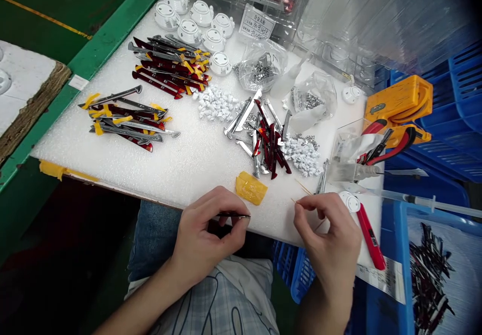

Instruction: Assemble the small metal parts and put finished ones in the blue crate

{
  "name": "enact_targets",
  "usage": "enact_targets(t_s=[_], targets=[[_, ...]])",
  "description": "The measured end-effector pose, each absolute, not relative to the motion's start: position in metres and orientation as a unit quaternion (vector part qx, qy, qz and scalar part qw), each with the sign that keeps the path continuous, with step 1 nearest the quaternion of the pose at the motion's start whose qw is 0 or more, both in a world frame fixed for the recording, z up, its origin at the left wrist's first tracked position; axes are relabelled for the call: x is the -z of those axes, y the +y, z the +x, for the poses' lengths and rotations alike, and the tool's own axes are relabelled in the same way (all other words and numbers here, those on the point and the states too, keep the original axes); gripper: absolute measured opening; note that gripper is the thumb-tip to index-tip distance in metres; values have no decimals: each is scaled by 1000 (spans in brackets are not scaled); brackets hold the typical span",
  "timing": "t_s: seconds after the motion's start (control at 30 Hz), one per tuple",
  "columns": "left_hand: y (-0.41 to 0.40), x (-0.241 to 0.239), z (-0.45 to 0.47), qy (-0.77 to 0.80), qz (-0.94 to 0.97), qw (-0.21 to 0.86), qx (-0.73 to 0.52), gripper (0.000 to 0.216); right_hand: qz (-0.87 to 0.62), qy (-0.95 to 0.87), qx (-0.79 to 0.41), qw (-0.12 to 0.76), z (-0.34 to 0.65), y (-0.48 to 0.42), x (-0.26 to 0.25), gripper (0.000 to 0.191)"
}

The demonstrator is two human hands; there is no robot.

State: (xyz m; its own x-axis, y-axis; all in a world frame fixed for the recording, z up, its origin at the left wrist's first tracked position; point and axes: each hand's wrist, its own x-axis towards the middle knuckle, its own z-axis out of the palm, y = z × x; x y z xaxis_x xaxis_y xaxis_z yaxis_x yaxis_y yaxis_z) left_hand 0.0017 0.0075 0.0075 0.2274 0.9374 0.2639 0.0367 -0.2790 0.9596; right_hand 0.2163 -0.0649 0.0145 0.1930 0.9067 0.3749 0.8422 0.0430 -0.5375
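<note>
My left hand is closed at the front edge of the foam-covered table, pinching a thin dark strip-shaped part seen edge-on. Across from it, my right hand pinches a thin wooden stick, its tip pointing up and left. A yellow taped pad with a shiny surface lies between and beyond the hands. Close to my right fingertips, another thin stick rests on the foam. Loose red and silver strip parts are heaped farther back, beside small white pieces.
Taped strip parts lie in piles at left, with white round parts behind. Bags of small metal bits stand at the back. On the right are a plier cup, a yellow tape dispenser, a red cutter and a blue crate.
</note>
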Motion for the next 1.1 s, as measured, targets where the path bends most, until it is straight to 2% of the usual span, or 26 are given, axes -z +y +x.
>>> enact_targets(t_s=[0.13,0.23,0.87,1.1], targets=[[7,-6,2,379,637,458,-490,26,-675,-609,-111,402,198,-53,-17,19],[7,-5,2,380,640,458,-486,26,-638,-638,-144,407,184,-40,-13,18],[6,-5,1,376,637,464,-488,25,-618,-667,-134,394,175,-26,0,15],[7,-6,1,392,631,472,-474,25,-626,-619,-174,441,177,-27,-6,16]])
